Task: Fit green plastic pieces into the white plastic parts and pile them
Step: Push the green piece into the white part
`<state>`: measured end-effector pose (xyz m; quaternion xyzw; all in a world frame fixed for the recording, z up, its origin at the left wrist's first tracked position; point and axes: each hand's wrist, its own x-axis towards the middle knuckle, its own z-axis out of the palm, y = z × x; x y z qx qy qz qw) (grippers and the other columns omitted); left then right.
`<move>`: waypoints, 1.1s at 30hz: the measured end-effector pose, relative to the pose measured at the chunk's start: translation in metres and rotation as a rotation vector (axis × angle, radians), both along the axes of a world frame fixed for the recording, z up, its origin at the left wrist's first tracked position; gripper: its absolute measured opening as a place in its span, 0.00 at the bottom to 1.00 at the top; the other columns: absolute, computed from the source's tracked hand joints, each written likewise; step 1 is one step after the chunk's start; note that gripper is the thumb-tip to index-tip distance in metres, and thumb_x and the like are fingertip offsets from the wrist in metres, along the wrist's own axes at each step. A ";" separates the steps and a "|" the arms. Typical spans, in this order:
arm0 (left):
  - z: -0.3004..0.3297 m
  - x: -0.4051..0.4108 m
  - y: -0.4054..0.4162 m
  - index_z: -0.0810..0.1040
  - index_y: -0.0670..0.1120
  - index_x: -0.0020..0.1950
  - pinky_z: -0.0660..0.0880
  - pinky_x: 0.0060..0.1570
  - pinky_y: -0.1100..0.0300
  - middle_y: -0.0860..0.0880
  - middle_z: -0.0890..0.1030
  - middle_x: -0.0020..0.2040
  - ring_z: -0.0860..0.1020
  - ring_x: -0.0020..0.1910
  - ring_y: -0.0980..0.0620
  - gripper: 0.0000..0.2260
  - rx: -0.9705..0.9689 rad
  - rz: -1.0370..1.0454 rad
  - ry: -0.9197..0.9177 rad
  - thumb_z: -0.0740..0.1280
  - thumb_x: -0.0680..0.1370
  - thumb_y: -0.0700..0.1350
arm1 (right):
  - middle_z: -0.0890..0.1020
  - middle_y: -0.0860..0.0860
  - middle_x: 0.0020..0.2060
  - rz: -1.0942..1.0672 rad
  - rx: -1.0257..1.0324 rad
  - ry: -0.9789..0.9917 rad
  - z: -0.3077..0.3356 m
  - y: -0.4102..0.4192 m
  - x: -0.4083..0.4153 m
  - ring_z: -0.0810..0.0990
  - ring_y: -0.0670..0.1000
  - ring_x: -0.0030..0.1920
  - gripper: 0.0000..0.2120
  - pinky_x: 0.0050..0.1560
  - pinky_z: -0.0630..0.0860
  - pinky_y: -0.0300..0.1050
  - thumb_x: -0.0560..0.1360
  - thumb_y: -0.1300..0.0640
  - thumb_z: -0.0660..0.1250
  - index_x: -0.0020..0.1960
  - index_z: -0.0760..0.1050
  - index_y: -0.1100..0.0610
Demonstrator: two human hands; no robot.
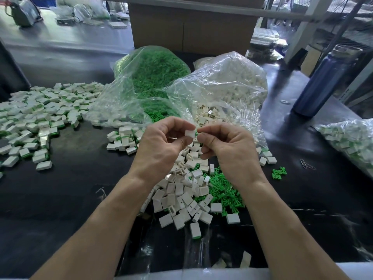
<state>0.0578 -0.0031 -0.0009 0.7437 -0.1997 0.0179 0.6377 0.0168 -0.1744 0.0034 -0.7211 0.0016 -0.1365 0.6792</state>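
My left hand (161,138) pinches a small white plastic part (190,133) between thumb and fingers, held above the table. My right hand (226,142) is right beside it, fingertips curled and touching the part's right side; any green piece between them is hidden. Below my hands lies a heap of loose white parts (181,190) and, to its right, loose green pieces (224,193). A spread pile of fitted white-and-green parts (38,118) covers the table's left side. One fitted part (195,230) lies alone near the front.
Two clear bags stand behind my hands, one of green pieces (153,75) and one of white parts (228,81). A cardboard box (191,27) is at the back. A blue bottle (321,81) stands right, with another bag of fitted parts (351,142) at the right edge.
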 end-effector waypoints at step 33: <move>-0.008 -0.004 -0.012 0.85 0.40 0.51 0.83 0.44 0.60 0.46 0.87 0.41 0.84 0.39 0.54 0.03 -0.127 0.063 0.236 0.74 0.78 0.38 | 0.88 0.51 0.42 -0.117 0.149 -0.003 -0.009 0.016 0.003 0.87 0.50 0.41 0.05 0.39 0.81 0.36 0.78 0.64 0.75 0.49 0.85 0.55</move>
